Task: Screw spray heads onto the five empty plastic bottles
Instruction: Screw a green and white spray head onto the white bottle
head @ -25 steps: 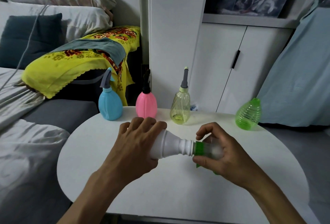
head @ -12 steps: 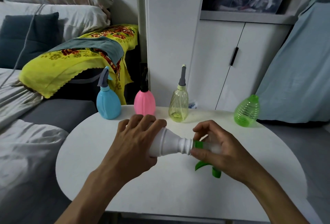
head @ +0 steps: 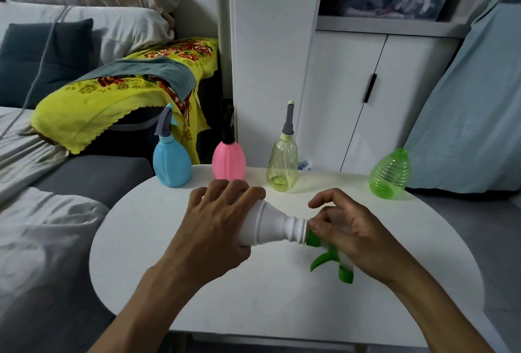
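Note:
My left hand (head: 217,223) grips a white bottle (head: 270,226) held sideways over the round white table (head: 253,304), neck pointing right. My right hand (head: 349,228) pinches the green and clear spray head (head: 329,257) at the bottle's neck; its green trigger and nozzle hang down below my fingers. At the table's far edge stand a blue bottle (head: 172,164), a pink bottle (head: 229,159) and a clear yellow bottle (head: 282,165), each with a spray head on. A green ribbed bottle (head: 390,175) stands at the far right with an open neck.
A bed with grey and white bedding (head: 42,211) lies to the left, with a yellow patterned blanket (head: 118,93) behind the table. White cabinets (head: 352,99) stand behind, and a pale blue cloth (head: 465,116) hangs at the right.
My right hand has turned on the spray head: the green trigger and nozzle have swung round and now hang below the fingers. The white bottle stays in my left hand.

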A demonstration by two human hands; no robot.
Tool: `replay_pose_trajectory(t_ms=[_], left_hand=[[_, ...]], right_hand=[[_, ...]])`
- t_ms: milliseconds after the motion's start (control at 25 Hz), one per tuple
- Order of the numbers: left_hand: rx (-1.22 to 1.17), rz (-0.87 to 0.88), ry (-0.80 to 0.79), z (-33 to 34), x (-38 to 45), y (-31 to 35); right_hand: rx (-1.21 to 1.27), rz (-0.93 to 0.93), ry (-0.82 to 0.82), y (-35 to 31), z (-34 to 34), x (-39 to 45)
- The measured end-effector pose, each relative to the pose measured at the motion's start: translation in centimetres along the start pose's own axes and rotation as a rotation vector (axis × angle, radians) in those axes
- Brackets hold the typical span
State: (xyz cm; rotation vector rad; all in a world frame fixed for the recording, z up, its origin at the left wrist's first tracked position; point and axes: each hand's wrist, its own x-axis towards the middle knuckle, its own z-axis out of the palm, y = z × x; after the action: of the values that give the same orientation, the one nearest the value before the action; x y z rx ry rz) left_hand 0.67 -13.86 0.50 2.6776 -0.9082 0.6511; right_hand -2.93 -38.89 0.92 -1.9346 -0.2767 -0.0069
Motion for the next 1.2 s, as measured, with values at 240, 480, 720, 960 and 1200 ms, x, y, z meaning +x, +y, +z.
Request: replay_pose_trajectory(t_ms=[240, 480, 720, 960, 1200], left_hand=[[-0.003, 0.002, 0.009, -0.1, 0.0, 0.0], [-0.012, -0.001, 0.004, -0.1, 0.1, 0.1], [-0.012, -0.025, 0.007, 0.1, 0.0, 0.3], [-0.034, -0.017, -0.017, 0.4, 0.1, 0.6], [-0.006, 0.035, -0.019, 0.8, -0.1, 0.6]], right_hand=[[-0.029, 0.017, 0.007, -0.2, 0.0, 0.0], [-0.019, 0.034, 0.007, -0.4, 0.1, 0.0], [0.067, 0.084, 0.008, -0.6, -0.3, 0.0], [0.078, 0.142, -0.017, -0.8, -0.5, -0.1], [-0.036, 0.21, -0.074, -1.2, -0.6, -0.2]])
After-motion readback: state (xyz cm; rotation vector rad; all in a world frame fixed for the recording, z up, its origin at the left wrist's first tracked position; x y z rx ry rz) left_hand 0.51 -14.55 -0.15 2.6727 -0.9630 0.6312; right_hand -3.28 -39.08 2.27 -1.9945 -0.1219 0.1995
